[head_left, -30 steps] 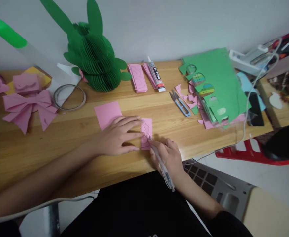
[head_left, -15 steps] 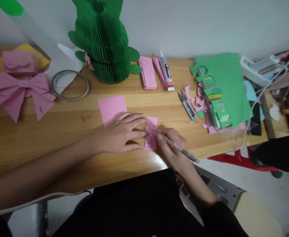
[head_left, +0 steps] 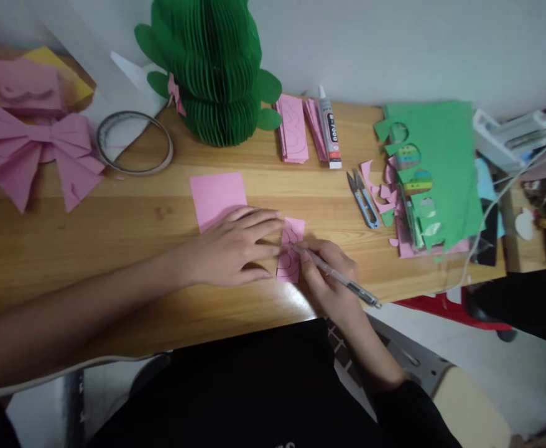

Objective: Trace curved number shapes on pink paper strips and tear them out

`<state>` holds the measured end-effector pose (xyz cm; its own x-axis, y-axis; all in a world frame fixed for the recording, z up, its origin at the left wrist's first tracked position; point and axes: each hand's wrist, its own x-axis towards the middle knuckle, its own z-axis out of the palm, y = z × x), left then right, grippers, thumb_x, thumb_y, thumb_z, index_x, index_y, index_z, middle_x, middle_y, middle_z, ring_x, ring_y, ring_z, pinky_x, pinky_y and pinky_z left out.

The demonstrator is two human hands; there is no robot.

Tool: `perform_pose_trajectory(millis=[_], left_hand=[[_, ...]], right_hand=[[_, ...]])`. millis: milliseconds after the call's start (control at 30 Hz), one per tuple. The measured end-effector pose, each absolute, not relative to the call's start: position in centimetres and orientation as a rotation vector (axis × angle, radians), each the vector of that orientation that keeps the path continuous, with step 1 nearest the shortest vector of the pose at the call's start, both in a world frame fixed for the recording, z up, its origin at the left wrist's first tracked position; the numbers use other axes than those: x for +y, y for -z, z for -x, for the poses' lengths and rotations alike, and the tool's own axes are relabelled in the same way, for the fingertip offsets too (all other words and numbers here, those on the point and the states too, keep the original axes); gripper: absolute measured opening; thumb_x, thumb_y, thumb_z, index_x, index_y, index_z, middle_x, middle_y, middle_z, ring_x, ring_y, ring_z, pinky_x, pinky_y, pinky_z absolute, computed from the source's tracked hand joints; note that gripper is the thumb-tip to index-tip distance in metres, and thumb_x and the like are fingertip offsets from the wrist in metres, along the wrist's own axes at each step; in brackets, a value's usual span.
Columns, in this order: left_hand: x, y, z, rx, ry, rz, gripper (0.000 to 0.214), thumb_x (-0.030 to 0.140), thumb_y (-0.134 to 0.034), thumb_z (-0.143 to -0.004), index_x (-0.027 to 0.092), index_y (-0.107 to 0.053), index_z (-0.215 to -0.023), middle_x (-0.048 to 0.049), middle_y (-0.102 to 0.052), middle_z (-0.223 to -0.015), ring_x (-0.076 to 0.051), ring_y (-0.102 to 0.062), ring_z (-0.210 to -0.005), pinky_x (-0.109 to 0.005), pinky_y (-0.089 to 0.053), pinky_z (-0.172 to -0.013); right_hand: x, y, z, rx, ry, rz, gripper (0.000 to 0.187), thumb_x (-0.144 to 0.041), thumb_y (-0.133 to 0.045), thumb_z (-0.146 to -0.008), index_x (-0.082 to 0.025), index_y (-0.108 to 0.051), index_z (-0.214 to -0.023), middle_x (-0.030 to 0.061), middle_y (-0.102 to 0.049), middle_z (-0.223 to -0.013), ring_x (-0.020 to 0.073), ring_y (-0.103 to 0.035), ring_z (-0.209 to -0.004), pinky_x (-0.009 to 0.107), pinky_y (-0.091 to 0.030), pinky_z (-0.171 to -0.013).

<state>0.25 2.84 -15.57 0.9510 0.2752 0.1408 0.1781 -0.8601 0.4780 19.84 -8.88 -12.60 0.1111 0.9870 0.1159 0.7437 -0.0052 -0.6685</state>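
My left hand (head_left: 233, 249) lies flat with fingers stretched out, pressing down a small pink paper strip (head_left: 291, 252) on the wooden table (head_left: 91, 249). Curved pen lines show on the strip. My right hand (head_left: 329, 277) is closed round a pen (head_left: 342, 280), whose tip touches the strip's upper part. A larger pink paper square (head_left: 217, 198) lies just beyond my left hand, partly under its fingers.
A green honeycomb paper figure (head_left: 217, 68) stands at the back. Beside it lie pink strip stacks (head_left: 292, 127), a glue tube (head_left: 329, 127), small snips (head_left: 364, 199), green sheets with cut-outs (head_left: 431, 168), a tape ring (head_left: 135, 143) and a pink paper bow (head_left: 30, 152).
The pen tip has moved up the strip from its lower part to its upper part, and the pen now slants to the right. The view has tilted downward. My left hand stays put.
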Motion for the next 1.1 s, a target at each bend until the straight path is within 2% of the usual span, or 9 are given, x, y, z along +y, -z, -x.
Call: perform_pose_trajectory(millis=[333, 600, 800, 933, 1100], left_hand=[[2.75, 15.27, -0.31, 0.334, -0.262, -2.586, 0.026, 0.038, -0.068, -0.089, 0.024, -0.071, -0.111, -0.0106, -0.056, -0.143, -0.033, -0.042, -0.140, -0.050, -0.031, -0.113], [2.76, 15.39, -0.31, 0.339, -0.228, -2.633, 0.027, 0.043, -0.065, -0.090, 0.028, -0.070, -0.112, -0.0081, -0.052, -0.147, -0.029, -0.040, -0.141, -0.047, -0.031, -0.113], [2.74, 15.49, -0.27, 0.329, -0.268, -2.610, 0.026, 0.041, -0.065, -0.090, 0.026, -0.071, -0.111, -0.0095, -0.054, -0.145, -0.030, -0.041, -0.140, -0.047, -0.031, -0.113], [2.74, 15.46, -0.24, 0.315, -0.272, -2.632, 0.028, 0.040, -0.065, -0.091, 0.025, -0.071, -0.113, -0.0117, -0.054, -0.144, -0.031, -0.042, -0.140, -0.049, -0.032, -0.111], [2.74, 15.37, -0.35, 0.331, -0.249, -2.657, 0.027, 0.042, -0.064, -0.091, 0.027, -0.070, -0.113, -0.0097, -0.054, -0.144, -0.029, -0.041, -0.140, -0.047, -0.032, -0.112]], right_hand=[[-8.84, 12.67, -19.85, -1.651, -0.637, 1.742, 0.015, -0.025, -0.056, -0.093, -0.021, -0.070, -0.098, 0.0046, -0.075, -0.089, 0.0181, -0.070, -0.079, 0.035, -0.057, -0.074], [-8.35, 13.14, -20.18, -1.545, -0.786, 1.657, 0.013, -0.026, -0.058, -0.092, -0.022, -0.070, -0.097, 0.0042, -0.076, -0.091, 0.0174, -0.071, -0.082, 0.035, -0.058, -0.075], [-8.40, 13.34, -20.17, -1.508, -0.820, 1.631, 0.013, -0.025, -0.059, -0.092, -0.021, -0.070, -0.098, 0.0046, -0.076, -0.094, 0.0173, -0.072, -0.086, 0.036, -0.058, -0.081], [-8.31, 13.28, -20.18, -1.512, -0.817, 1.637, 0.012, -0.024, -0.059, -0.092, -0.021, -0.070, -0.097, 0.0050, -0.077, -0.095, 0.0172, -0.072, -0.086, 0.036, -0.058, -0.080], [-8.23, 13.05, -20.16, -1.512, -0.820, 1.628, 0.013, -0.023, -0.059, -0.091, -0.021, -0.071, -0.095, 0.0040, -0.076, -0.091, 0.0165, -0.072, -0.082, 0.034, -0.058, -0.076]])
